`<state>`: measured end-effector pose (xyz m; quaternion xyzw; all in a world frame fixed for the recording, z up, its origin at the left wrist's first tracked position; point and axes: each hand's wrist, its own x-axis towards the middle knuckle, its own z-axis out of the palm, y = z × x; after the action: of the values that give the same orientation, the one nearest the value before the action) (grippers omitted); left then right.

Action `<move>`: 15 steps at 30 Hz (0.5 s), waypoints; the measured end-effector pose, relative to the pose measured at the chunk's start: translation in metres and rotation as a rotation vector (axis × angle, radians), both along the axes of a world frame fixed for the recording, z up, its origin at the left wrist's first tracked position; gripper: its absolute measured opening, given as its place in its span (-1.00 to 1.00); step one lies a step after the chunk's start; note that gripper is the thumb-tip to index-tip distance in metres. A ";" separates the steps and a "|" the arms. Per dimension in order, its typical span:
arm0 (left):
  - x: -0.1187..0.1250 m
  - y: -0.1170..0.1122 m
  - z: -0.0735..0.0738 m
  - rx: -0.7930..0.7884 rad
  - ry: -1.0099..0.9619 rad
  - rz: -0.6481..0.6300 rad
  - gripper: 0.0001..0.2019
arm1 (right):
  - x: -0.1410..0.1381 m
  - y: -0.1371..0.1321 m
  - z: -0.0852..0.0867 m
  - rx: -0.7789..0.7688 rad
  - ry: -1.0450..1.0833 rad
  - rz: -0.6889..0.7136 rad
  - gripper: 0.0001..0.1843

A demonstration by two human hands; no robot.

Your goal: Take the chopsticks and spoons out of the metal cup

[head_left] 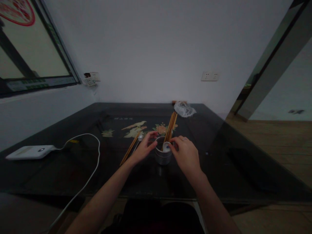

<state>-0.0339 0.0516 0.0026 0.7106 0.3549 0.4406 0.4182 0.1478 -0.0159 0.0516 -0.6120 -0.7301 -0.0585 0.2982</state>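
A metal cup (pixel 162 158) stands upright on the dark table, holding several wooden chopsticks (pixel 170 126) that lean to the right. My right hand (pixel 186 152) pinches a small white rounded piece (pixel 166 147), which looks like a spoon's bowl, at the cup's mouth. The rest of that piece is hidden. At the cup's left rim is my left hand (pixel 145 145), its fingers apart and nothing in them. Just left of this hand lie more chopsticks (pixel 129 150) and a metal spoon (pixel 140 137), partly covered by the hand.
A clear plastic bag (pixel 184 109) lies at the back of the black table (pixel 195 182), near the wall. At the left, a white device (pixel 30 152) has a white cable (pixel 98 152) that loops over the front edge. Flowers and birds decorate the tabletop.
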 end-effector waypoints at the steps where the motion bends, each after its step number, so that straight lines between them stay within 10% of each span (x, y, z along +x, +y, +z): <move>1: -0.003 0.000 -0.001 -0.007 0.003 -0.055 -0.41 | -0.003 0.000 0.003 -0.012 -0.072 -0.022 -0.83; 7: -0.008 0.002 -0.001 -0.124 0.033 -0.297 -0.09 | -0.014 -0.001 0.021 -0.114 -0.257 -0.044 -0.86; 15: -0.005 0.004 -0.009 -0.109 0.143 -0.277 -0.15 | -0.023 0.008 0.035 -0.301 -0.362 -0.077 -0.79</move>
<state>-0.0390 0.0560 -0.0064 0.7585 0.3058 0.3073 0.4865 0.1244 -0.0075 0.0868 -0.6564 -0.7484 -0.0690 0.0652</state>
